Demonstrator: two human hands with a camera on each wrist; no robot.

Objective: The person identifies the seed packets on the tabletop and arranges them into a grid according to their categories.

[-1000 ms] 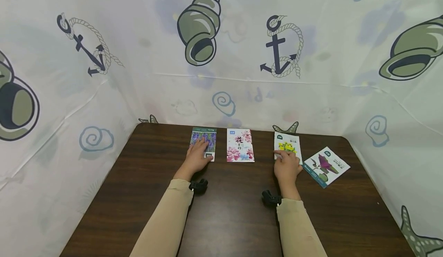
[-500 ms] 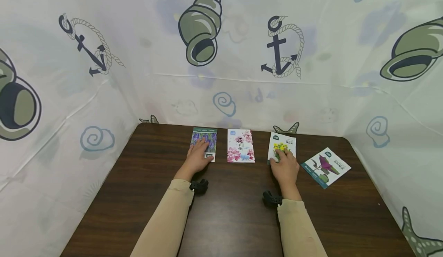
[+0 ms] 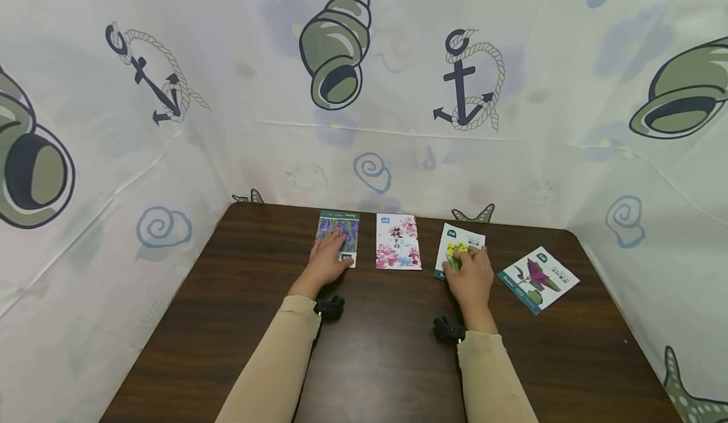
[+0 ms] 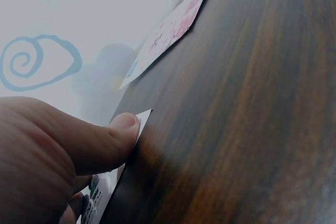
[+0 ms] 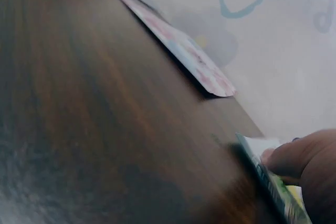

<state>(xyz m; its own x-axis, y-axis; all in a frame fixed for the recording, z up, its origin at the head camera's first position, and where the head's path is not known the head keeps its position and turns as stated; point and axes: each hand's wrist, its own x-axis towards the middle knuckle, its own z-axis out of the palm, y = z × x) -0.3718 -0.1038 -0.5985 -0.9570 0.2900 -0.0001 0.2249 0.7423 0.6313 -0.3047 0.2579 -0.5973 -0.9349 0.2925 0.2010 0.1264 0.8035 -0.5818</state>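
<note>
My left hand (image 3: 324, 263) rests on a seed packet with purple flower spikes (image 3: 351, 238), fingers spread over its face. In the left wrist view, the thumb (image 4: 123, 129) lies along the edge of that packet. My right hand (image 3: 472, 281) touches a seed packet with yellow flowers (image 3: 449, 239), which is slightly tilted on the table. Its fingertips cover the lower right part of the picture. Between the hands lies a packet with pink blossoms (image 3: 398, 242), untouched. Right of the right hand lies a packet with a purple flower (image 3: 538, 279), turned at an angle.
The packets lie along the far side of a dark wooden table (image 3: 387, 347). Right behind it hangs a pale cloth (image 3: 409, 151) printed with shells and anchors, which also closes in both sides. Each wrist wears a black camera.
My right hand has shifted the yellow-flower packet left and a little nearer, turning it slightly and parting it from the purple-flower packet. The left hand stays on its packet.
</note>
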